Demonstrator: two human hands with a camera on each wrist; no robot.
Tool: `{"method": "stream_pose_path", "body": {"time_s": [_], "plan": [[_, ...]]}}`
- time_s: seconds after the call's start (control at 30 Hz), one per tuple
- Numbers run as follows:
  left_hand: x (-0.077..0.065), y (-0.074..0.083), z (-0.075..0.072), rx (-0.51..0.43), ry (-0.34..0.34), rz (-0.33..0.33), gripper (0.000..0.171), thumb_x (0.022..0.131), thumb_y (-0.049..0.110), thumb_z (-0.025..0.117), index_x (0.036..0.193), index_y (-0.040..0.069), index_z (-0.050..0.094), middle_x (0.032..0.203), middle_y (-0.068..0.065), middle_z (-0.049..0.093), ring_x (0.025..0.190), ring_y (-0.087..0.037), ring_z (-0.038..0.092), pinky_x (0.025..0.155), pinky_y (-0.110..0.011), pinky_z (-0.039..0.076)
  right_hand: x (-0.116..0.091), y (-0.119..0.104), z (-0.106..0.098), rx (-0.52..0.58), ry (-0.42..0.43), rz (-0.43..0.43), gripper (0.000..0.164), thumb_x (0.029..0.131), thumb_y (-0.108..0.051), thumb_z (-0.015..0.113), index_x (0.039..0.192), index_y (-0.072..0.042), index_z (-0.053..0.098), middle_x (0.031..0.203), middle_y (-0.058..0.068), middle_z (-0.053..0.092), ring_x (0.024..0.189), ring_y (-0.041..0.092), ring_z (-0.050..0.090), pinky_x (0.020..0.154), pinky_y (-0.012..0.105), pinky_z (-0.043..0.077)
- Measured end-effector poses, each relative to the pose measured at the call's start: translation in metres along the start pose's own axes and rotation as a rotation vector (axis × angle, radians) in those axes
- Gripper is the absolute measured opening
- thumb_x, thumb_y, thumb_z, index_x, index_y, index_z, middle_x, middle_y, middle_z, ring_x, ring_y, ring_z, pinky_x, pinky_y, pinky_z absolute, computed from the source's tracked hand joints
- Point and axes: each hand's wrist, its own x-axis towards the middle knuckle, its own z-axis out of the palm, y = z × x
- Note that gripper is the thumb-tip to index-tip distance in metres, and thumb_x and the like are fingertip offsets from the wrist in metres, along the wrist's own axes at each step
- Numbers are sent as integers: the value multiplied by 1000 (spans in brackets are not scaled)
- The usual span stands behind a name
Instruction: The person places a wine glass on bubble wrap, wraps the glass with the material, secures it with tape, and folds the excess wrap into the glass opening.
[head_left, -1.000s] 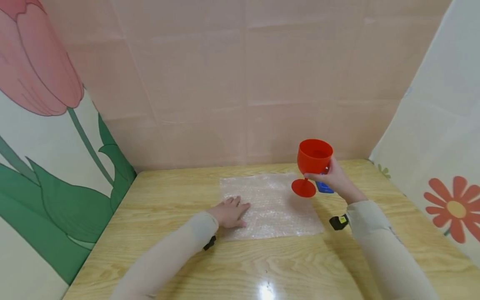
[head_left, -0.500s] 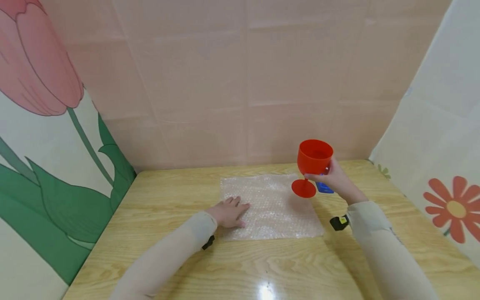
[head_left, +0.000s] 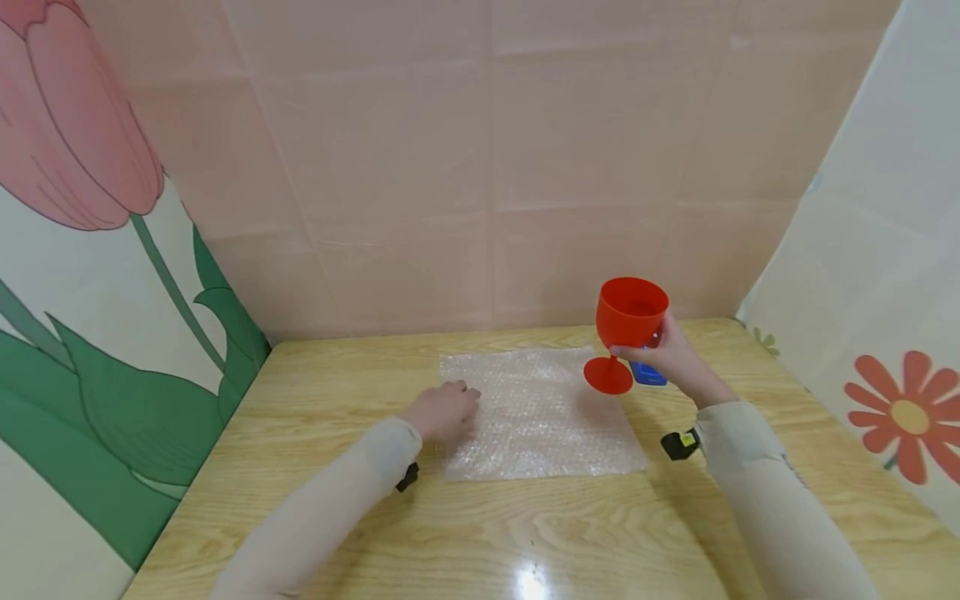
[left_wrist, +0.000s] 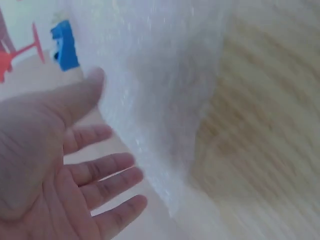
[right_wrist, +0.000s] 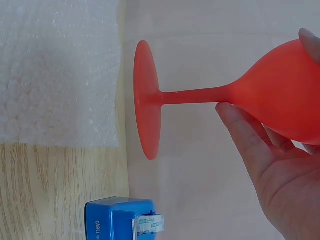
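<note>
A red plastic goblet (head_left: 632,313) is held above the table by my right hand (head_left: 673,360), with fingers and thumb around the lower bowl and top of the stem. Its round foot (right_wrist: 146,100) hangs free in the right wrist view, near the edge of a bubble wrap sheet (head_left: 555,425) lying flat on the table. My left hand (head_left: 444,412) hovers at the sheet's left edge. In the left wrist view its fingers (left_wrist: 107,167) are relaxed and spread, and the palm holds nothing.
Behind the goblet, a blue tape dispenser (head_left: 649,374) stands on the wooden table (head_left: 480,533), beside the sheet's right edge. A pink backdrop (head_left: 390,167) rises along the far edge, with flower-printed sheets (head_left: 911,417) at both sides.
My left hand has lifted off the bubble wrap and shifted a little left, its fingers drawn closer together than when spread flat. The right hand keeps the goblet in nearly the same place.
</note>
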Motion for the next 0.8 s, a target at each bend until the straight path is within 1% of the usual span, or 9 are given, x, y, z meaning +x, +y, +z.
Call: {"method": "stream_pose_path", "body": {"time_s": [0.03, 0.1, 0.13, 0.23, 0.37, 0.47, 0.57, 0.67, 0.8], "plan": [[0, -3, 0, 4, 16, -19, 40, 91, 34, 57, 122, 10, 55, 114, -8, 57, 100, -22, 54, 79, -34, 51, 0, 0, 0, 0, -1, -4, 81, 75, -22, 77, 136, -26, 25, 130, -1, 42, 115, 21, 41, 92, 46, 41], [-1, -9, 0, -5, 19, -61, 28, 90, 30, 59, 110, 11, 60, 99, -5, 57, 87, -18, 55, 67, -31, 52, 0, -1, 0, -1, -2, -5, 81, 75, -21, 78, 136, -26, 25, 130, -1, 42, 115, 21, 41, 91, 45, 42], [-2, -12, 0, -10, 9, -78, 24, 89, 29, 60, 106, 11, 60, 94, -4, 56, 82, -16, 54, 65, -30, 51, 0, -2, 0, -1, -3, -6, 80, 75, -21, 77, 136, -26, 25, 130, 0, 42, 115, 21, 41, 91, 45, 42], [-3, -16, 3, -34, -20, -98, 25, 88, 33, 63, 100, 12, 59, 85, -1, 53, 76, -14, 52, 62, -30, 48, -1, -4, 0, 0, -5, -1, 80, 75, -21, 77, 137, -25, 25, 130, -1, 41, 115, 21, 41, 92, 46, 41], [-3, -15, 5, -49, -43, -87, 32, 85, 38, 65, 104, 13, 58, 86, -1, 52, 78, -14, 52, 64, -31, 48, -2, -11, 1, 3, -9, 18, 80, 76, -20, 77, 136, -24, 25, 131, 0, 40, 116, 21, 40, 93, 48, 39], [-2, -12, 4, -55, -46, -95, 35, 85, 37, 65, 109, 12, 58, 90, -1, 53, 80, -15, 52, 64, -31, 49, -4, -18, 3, 2, -13, 19, 80, 76, -19, 77, 137, -21, 25, 132, 3, 40, 116, 23, 39, 94, 50, 38], [-2, -12, 3, -52, -53, -107, 36, 85, 38, 65, 110, 12, 57, 91, -1, 52, 79, -14, 52, 64, -31, 49, -4, -21, 4, 10, -19, 32, 80, 76, -20, 77, 137, -20, 25, 132, 5, 40, 117, 25, 38, 95, 52, 37], [-3, -13, 3, -57, -47, -119, 35, 86, 39, 64, 109, 13, 58, 92, -1, 52, 80, -14, 52, 63, -30, 49, -3, -17, 4, 10, -20, 61, 82, 74, -24, 78, 136, -23, 25, 132, 2, 40, 118, 25, 38, 95, 53, 37], [-3, -17, 3, -82, -6, -126, 30, 89, 32, 60, 112, 11, 58, 97, -4, 54, 84, -15, 54, 64, -28, 51, -1, -7, 3, -3, -13, 72, 84, 73, -27, 79, 136, -25, 24, 132, 1, 39, 118, 25, 38, 95, 53, 38]]}}
